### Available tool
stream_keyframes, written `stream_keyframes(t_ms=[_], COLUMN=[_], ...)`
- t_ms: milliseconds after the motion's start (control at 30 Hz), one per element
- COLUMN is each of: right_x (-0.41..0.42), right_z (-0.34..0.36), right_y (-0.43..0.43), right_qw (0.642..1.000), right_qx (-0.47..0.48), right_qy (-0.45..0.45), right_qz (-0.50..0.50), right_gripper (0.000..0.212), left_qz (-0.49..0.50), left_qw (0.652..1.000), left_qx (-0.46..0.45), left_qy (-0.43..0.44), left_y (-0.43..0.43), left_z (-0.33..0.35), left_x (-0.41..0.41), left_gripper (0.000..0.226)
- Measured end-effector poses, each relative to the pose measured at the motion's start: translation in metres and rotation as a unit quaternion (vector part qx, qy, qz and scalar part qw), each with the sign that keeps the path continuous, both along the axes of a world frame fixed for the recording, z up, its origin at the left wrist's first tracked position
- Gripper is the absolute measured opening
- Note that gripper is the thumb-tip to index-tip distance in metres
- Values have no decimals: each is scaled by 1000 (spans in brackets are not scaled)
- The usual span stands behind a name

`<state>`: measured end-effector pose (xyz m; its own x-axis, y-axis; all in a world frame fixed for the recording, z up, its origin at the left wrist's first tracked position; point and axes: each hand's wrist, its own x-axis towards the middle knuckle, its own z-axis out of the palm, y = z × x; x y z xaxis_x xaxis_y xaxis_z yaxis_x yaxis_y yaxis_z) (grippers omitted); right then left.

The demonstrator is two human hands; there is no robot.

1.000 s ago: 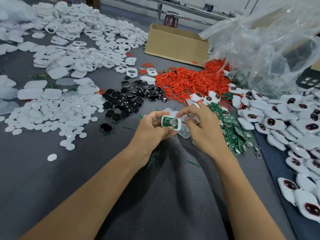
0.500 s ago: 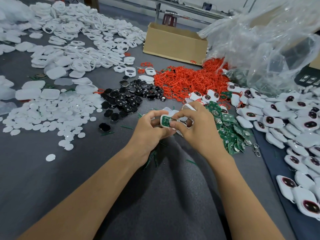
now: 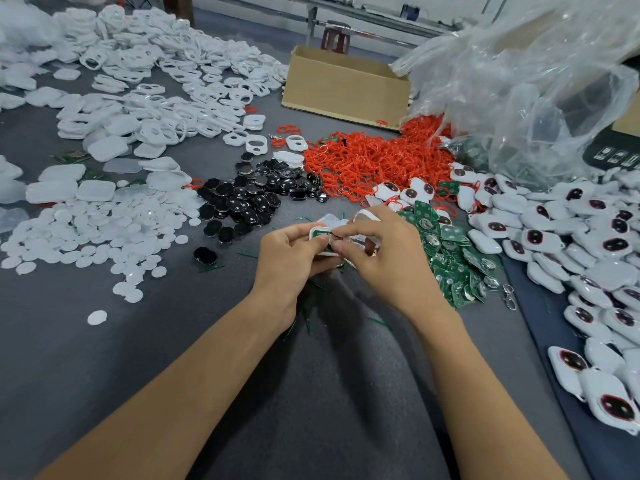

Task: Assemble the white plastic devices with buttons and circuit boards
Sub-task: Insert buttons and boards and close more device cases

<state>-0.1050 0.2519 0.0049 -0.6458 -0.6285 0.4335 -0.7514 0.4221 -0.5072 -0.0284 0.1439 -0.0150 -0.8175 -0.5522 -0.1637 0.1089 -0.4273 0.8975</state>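
Right hand [image 3: 391,261] has closed in over the white device [image 3: 313,235], its thumb and forefinger now covering most of the green circuit board [image 3: 322,231] that showed plainly 1 second ago. Left hand [image 3: 291,261] grips the device's left end, fingers curled round it. Both pinch it above the grey cloth [image 3: 311,393], well in front of the cardboard box [image 3: 346,86]. Black buttons [image 3: 249,199] lie front-left of the box, loose circuit boards [image 3: 453,258] front-right.

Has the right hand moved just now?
Yes. The right hand slid left, away from the green circuit boards, onto the device the left hand holds.
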Motion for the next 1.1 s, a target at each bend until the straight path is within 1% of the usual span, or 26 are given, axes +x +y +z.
stream_keyframes(t_ms=[100, 167, 267, 400, 467, 600, 633, 700, 767, 867, 967, 1100], right_x=[1, -1, -5, -6, -8, -14, -15, -14, -12, -9, -7, -2], right_z=[4, 6, 4, 4, 3, 0, 0, 0, 0, 3, 6, 9], right_y=[3, 5, 7, 10, 11, 12, 11, 10, 10, 8, 8, 9], right_qw=[998, 991, 984, 980, 979, 957, 955, 953, 950, 951, 964, 974], right_qx=[-64, -102, -96, -132, -134, -135, -132, -132, -140, -147, -137, -140], right_qy=[-28, -77, -135, -141, -146, -245, -255, -261, -270, -264, -222, -176], right_qz=[-2, -33, -60, -51, -58, -75, -78, -78, -74, -65, -46, 8], right_gripper=[18, 19, 21, 34, 38, 36, 35, 33, 31, 30, 34, 41], left_qz=[5, 11, 17, 24, 22, 16, 16, 14, 13, 11, 5, -1], left_qw=[1000, 1000, 1000, 1000, 999, 999, 999, 999, 999, 1000, 999, 999], left_qx=[16, 24, 18, -1, -11, -4, 5, 20, 16, -4, -23, -30], left_qy=[3, 0, -7, -20, -30, -40, -40, -39, -35, -22, -29, -29], left_y=[0, 1, 2, 3, 3, 2, 2, 2, 2, 3, 3, 3], left_z=[2, 3, 4, 2, 1, 2, 2, 3, 3, 2, 3, 2], left_x=[1, 0, 0, 0, 0, -1, -1, -1, 0, 1, 2, 2], left_gripper=[18, 19, 20, 20, 18, 15, 14, 11, 8, 16, 21, 19])
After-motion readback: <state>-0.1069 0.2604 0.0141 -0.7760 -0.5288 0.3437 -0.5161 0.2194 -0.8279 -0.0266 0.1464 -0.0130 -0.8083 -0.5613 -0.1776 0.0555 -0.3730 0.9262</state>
